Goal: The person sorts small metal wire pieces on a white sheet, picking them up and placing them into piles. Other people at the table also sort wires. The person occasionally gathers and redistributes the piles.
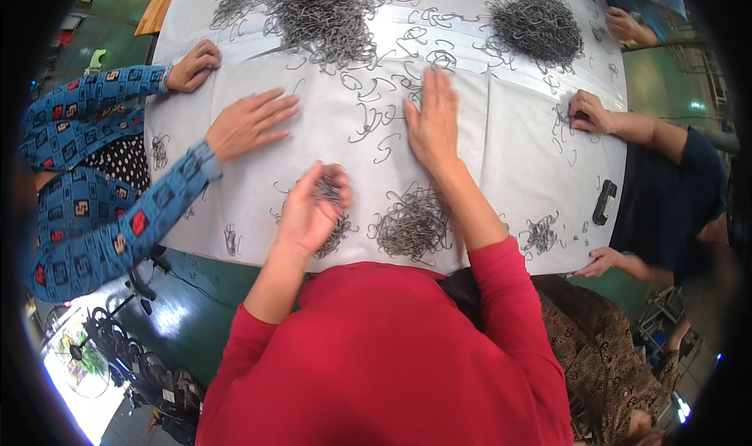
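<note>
My left hand (301, 215), palm up near the front edge, has its fingers curled around a bunch of small dark wire hooks (327, 189). Below it, partly hidden by that hand, lies a small pile of hooks (335, 238). My right hand (435, 125) is stretched flat over the white tabletop, fingers extended and a little blurred. Loose curved hooks (381, 117) are scattered just left of it, and a few more lie at its fingertips. Between my forearms sits a larger hook pile (411, 223), beside my right forearm.
Two big heaps of hooks, one at far centre (321, 15) and one at far right (536, 27), cover the table's back. At left, a co-worker's hand (251, 125) reaches in; another's hand (591, 113) works at right. A black device (604, 202) lies near the right edge.
</note>
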Demonstrator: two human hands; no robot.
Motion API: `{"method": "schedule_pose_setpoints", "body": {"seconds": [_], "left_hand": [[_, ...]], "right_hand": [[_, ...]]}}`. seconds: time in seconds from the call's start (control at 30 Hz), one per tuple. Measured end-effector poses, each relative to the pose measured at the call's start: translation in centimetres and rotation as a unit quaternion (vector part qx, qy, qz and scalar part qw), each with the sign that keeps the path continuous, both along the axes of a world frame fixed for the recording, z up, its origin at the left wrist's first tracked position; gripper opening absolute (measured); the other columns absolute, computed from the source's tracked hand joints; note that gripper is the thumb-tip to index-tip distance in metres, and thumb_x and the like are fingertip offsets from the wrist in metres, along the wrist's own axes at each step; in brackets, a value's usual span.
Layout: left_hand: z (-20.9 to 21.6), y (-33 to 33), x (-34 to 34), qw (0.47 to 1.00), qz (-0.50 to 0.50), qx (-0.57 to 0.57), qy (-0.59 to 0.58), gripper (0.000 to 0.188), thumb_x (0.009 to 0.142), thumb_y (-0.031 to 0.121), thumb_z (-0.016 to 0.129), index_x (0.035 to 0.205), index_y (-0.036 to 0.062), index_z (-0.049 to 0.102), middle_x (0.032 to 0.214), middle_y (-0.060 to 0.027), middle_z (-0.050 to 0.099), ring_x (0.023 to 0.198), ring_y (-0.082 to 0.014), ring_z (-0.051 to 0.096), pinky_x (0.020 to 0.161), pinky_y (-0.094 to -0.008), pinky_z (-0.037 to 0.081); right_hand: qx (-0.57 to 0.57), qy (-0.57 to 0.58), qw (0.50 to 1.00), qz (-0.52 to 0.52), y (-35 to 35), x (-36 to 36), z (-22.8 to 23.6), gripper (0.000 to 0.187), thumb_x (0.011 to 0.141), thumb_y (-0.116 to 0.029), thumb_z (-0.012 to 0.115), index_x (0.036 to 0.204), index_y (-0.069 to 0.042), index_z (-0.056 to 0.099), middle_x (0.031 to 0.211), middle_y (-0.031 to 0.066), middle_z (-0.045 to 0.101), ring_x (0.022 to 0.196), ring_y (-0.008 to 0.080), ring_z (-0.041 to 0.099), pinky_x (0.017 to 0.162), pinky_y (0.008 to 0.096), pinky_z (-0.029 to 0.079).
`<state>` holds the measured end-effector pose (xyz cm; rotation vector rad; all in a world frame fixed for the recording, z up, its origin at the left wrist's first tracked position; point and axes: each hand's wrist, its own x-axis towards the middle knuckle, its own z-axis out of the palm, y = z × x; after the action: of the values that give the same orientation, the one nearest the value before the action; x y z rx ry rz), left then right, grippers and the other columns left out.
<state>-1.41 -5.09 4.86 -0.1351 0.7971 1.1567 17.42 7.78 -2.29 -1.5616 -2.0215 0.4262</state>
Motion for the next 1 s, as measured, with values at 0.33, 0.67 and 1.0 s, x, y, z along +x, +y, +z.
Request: {"method": "schedule_pose_setpoints", "body": {"seconds": [0.33, 0.67, 1.0], "left_hand": [[1.2, -3.2, 3.5, 0.986, -0.163, -0.027, -0.010, 0.034, 0.095, 0.031, 0.038, 0.093, 0.0021, 0.056, 0.082, -0.0072, 0.055, 0.074, -0.0177, 0.054, 0.067, -0.0301, 0.044], [0.9, -2.2, 2.6, 0.991, -0.133, -0.017, -0.011, 0.035, 0.095, 0.031, 0.037, 0.094, 0.0015, 0.055, 0.083, -0.0067, 0.055, 0.073, -0.0172, 0.054, 0.066, -0.0295, 0.044], [0.4, -2.5, 2.0, 0.994, -0.107, -0.027, -0.003, 0.035, 0.095, 0.030, 0.037, 0.094, 0.0008, 0.055, 0.083, -0.0068, 0.054, 0.074, -0.0173, 0.053, 0.067, -0.0294, 0.043]], "right_hand": [[-0.025, -0.042, 0.990, 0.135, -1.2, 3.8, 2.2, 0.057, 0.084, -0.025, 0.056, 0.134, -0.009, 0.035, 0.141, 0.0129, 0.031, 0.132, 0.0306, 0.027, 0.106, 0.0451, 0.021], [0.056, -0.099, 0.981, 0.159, 3.2, -2.1, 0.8, 0.079, 0.070, -0.054, 0.064, 0.135, -0.019, 0.034, 0.143, 0.0151, 0.023, 0.134, 0.0345, 0.017, 0.103, 0.0602, 0.011], [0.021, 0.017, 0.981, 0.190, 3.2, -2.3, 2.6, 0.037, 0.074, -0.028, 0.066, 0.106, -0.012, 0.058, 0.111, 0.0100, 0.053, 0.108, 0.0293, 0.046, 0.093, 0.0497, 0.029]]}}
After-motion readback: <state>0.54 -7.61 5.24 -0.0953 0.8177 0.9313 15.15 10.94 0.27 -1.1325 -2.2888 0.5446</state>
